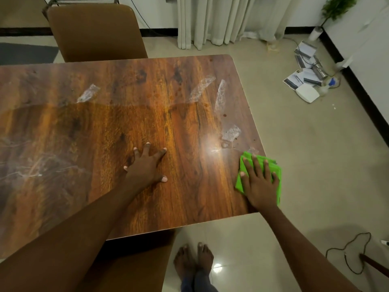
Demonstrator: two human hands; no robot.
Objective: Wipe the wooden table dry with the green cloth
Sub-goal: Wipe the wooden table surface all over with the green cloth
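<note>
The green cloth [271, 165], folded into a pad, lies at the near right corner of the wooden table [105, 127], partly overhanging the right edge. The right hand [260, 182] presses flat on top of it, fingers [255, 163] spread, not gripping. The left hand [147, 167] rests bare on the wood near the middle, fingers splayed, holding nothing. I'd say the job is barely half done: whitish wet streaks [221, 95] show toward the far right and another patch [88, 93] further left, with smears along the left side. Glare near the cloth makes it hard to tell wet from shine. The table's left end is cut off from sight, and a chair [94, 32] stands behind.
</note>
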